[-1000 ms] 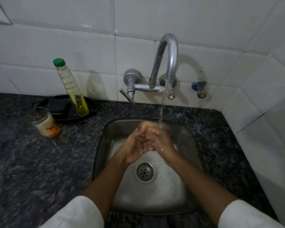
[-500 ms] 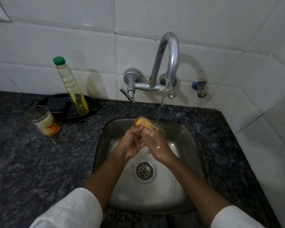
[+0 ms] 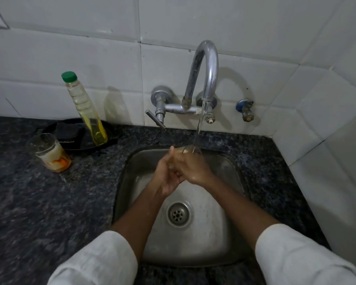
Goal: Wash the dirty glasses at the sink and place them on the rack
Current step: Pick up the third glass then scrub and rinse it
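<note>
Both hands over the sink (image 3: 230,243), under the running tap (image 3: 206,64). Left hand (image 3: 166,175) and right hand (image 3: 193,168) pressed together around a glass (image 3: 188,150), fingers closed on it; only its rim showing at the water stream (image 3: 199,124), above the far edge of the basin. Second dirty glass (image 3: 48,152) upright on the tabletop (image 3: 49,202), near the far left edge, just beside a dark tray (image 3: 74,140) carrying a green-capped bottle (image 3: 84,110).
</note>
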